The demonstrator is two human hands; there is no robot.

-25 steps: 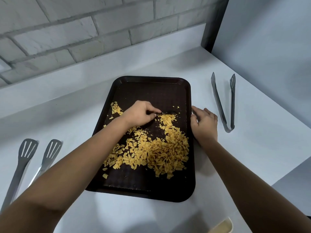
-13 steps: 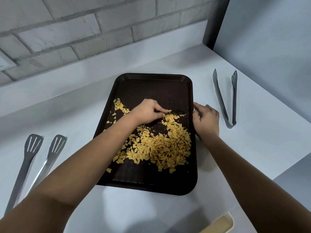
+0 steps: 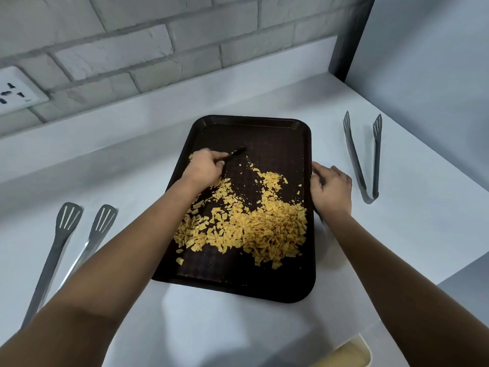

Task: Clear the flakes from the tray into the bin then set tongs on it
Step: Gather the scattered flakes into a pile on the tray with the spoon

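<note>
A dark brown tray (image 3: 277, 133) lies on the white counter with yellow flakes (image 3: 264, 223) heaped in its near right half. My left hand (image 3: 205, 168) is over the tray's left side and grips a thin black tool (image 3: 236, 152) whose tip points toward the far end. My right hand (image 3: 330, 189) holds the tray's right rim with curled fingers. One pair of grey tongs (image 3: 363, 154) lies on the counter right of the tray. A second pair of tongs (image 3: 66, 242) lies at the left. A beige bin rim (image 3: 356, 352) shows at the bottom right, below the counter's edge.
A white brick wall with a wall socket (image 3: 16, 91) runs behind the counter. A grey panel (image 3: 423, 75) stands along the counter's right side. The counter's near right edge drops off just beyond the right tongs.
My left hand has moved from the middle of the flakes toward the tray's far left, and the black tool now sticks out of it. My right hand stays at the tray's right rim.
</note>
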